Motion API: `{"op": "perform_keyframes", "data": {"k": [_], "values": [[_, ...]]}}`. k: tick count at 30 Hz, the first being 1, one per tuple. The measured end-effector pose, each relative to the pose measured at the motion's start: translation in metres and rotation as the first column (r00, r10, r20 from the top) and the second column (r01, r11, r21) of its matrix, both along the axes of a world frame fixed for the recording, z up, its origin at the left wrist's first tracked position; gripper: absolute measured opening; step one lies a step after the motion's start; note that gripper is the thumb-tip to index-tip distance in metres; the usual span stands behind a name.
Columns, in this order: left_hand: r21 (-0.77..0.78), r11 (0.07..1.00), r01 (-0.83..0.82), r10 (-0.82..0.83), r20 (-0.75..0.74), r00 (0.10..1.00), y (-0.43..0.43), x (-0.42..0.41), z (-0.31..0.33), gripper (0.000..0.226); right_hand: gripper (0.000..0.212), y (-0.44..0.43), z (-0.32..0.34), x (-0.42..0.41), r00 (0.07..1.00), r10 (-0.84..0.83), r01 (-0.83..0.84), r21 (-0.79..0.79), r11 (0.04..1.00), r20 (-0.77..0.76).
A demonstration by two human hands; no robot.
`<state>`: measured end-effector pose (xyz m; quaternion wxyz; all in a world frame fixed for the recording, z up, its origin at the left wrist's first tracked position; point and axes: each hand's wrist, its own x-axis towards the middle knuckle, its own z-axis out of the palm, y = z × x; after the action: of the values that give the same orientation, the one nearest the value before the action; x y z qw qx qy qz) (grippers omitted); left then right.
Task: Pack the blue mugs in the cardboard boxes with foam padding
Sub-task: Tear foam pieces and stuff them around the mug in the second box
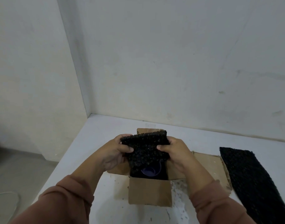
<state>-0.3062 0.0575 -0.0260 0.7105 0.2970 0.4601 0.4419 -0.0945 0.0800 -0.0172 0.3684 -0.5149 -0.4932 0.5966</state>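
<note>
An open cardboard box (150, 193) stands on the white table with its flaps spread outward. Inside it a blue mug (150, 170) sits upright among dark foam lining, only partly visible. Above the box opening I hold a square black foam pad (145, 147) tilted, covering most of the mug. My left hand (117, 151) grips the pad's left edge and my right hand (175, 151) grips its right edge, thumbs on top.
A long strip of black foam (251, 180) lies on the table to the right of the box. The white table (90, 159) sits in a corner between two walls. A white cable (7, 194) lies on the floor at the left.
</note>
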Motion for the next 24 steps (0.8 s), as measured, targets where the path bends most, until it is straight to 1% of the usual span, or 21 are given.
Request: {"op": "perform_keyframes", "data": {"k": [2, 4, 6, 7, 8, 9, 10, 11, 12, 13, 14, 15, 16, 17, 18, 19, 20, 21, 22, 23, 24], "values": [[0.038, 0.999, -0.027, 0.026, 0.031, 0.999, -0.002, 0.001, 0.002, 0.042, 0.033, 0.0, 0.005, 0.001, 1.0, -0.012, 0.012, 0.015, 1.0, -0.017], [0.076, 0.996, -0.055, 0.044, 0.141, 0.989, -0.003, -0.001, 0.003, 0.05, 0.04, 0.0, 0.009, 0.005, 0.999, -0.016, 0.016, -0.004, 1.0, -0.052], [0.075, 0.997, -0.014, -0.007, 0.265, 0.964, -0.004, -0.006, 0.002, 0.043, 0.043, 0.0, 0.01, 0.01, 0.995, 0.024, -0.027, -0.032, 0.999, -0.095], [0.068, 0.996, 0.054, -0.071, 0.274, 0.959, -0.005, -0.007, 0.003, 0.039, 0.045, -0.001, 0.01, 0.012, 0.992, 0.065, -0.07, -0.039, 0.997, -0.111], [0.048, 0.988, 0.15, -0.156, 0.209, 0.965, -0.005, -0.007, 0.003, 0.037, 0.046, -0.001, 0.01, 0.013, 0.986, 0.111, -0.117, -0.041, 0.992, -0.122], [0.011, 0.965, 0.263, -0.262, 0.1, 0.96, -0.006, -0.005, 0.003, 0.038, 0.047, -0.002, 0.01, 0.012, 0.981, 0.154, -0.16, -0.038, 0.986, -0.12], [-0.033, 0.929, 0.37, -0.37, -0.004, 0.929, -0.006, -0.002, 0.003, 0.041, 0.048, -0.002, 0.01, 0.01, 0.977, 0.188, -0.192, -0.034, 0.981, -0.102], [-0.057, 0.881, 0.469, -0.472, -0.063, 0.879, -0.006, 0.001, 0.002, 0.044, 0.048, -0.003, 0.009, 0.008, 0.976, 0.206, -0.209, -0.033, 0.977, -0.076], [-0.05, 0.841, 0.538, -0.541, -0.085, 0.837, -0.006, 0.004, -0.001, 0.048, 0.048, -0.003, 0.009, 0.006, 0.977, 0.206, -0.208, -0.029, 0.978, -0.058], [-0.035, 0.825, 0.564, -0.565, -0.094, 0.82, -0.005, 0.008, -0.001, 0.049, 0.047, -0.002, 0.008, 0.004, 0.981, 0.185, -0.187, -0.028, 0.982, -0.059], [-0.035, 0.842, 0.539, -0.539, -0.119, 0.834, -0.004, 0.011, -0.002, 0.046, 0.044, 0.0, 0.009, 0.002, 0.985, 0.146, -0.15, -0.034, 0.988, -0.088], [-0.026, 0.884, 0.466, -0.464, -0.167, 0.87, -0.002, 0.014, -0.002, 0.039, 0.036, 0.002, 0.01, 0.002, 0.984, 0.097, -0.106, -0.052, 0.993, -0.151], [0.002, 0.934, 0.357, -0.347, -0.239, 0.907, 0.001, 0.016, -0.003, 0.028, 0.027, 0.004, 0.011, 0.002, 0.971, 0.056, -0.076, -0.076, 0.994, -0.231], [0.038, 0.969, 0.246, -0.225, -0.291, 0.93, 0.004, 0.017, -0.002, 0.018, 0.024, 0.005, 0.011, 0.003, 0.954, 0.037, -0.068, -0.095, 0.993, -0.296], [0.063, 0.984, 0.165, -0.139, -0.299, 0.944, 0.007, 0.019, -0.002, 0.014, 0.028, 0.008, 0.011, 0.004, 0.947, 0.049, -0.085, -0.098, 0.992, -0.317], [0.079, 0.989, 0.125, -0.098, -0.282, 0.954, 0.009, 0.02, -0.001, 0.014, 0.035, 0.01, 0.01, 0.004, 0.95, 0.101, -0.13, -0.081, 0.988, -0.295], [0.084, 0.99, 0.11, -0.084, -0.267, 0.96, 0.011, 0.022, -0.001, 0.016, 0.042, 0.012, 0.008, 0.003, 0.957, 0.164, -0.181, -0.05, 0.982, -0.24], [0.083, 0.992, 0.1, -0.075, -0.266, 0.961, 0.012, 0.025, 0.0, 0.017, 0.05, 0.013, 0.006, -0.001, 0.965, 0.214, -0.218, -0.015, 0.976, -0.152], [0.078, 0.993, 0.09, -0.066, -0.272, 0.96, 0.013, 0.028, 0.0, 0.018, 0.055, 0.013, 0.005, -0.006, 0.972, 0.232, -0.231, 0.024, 0.973, -0.042], [0.073, 0.994, 0.077, -0.054, -0.279, 0.959, 0.014, 0.03, -0.001, 0.018, 0.056, 0.014, 0.005, -0.011, 0.975, 0.213, -0.217, 0.066, 0.974, 0.067], [0.072, 0.995, 0.062, -0.039, -0.286, 0.957, 0.015, 0.032, -0.002, 0.018, 0.05, 0.015, 0.004, -0.016, 0.975, 0.166, -0.182, 0.11, 0.977, 0.147]]}}
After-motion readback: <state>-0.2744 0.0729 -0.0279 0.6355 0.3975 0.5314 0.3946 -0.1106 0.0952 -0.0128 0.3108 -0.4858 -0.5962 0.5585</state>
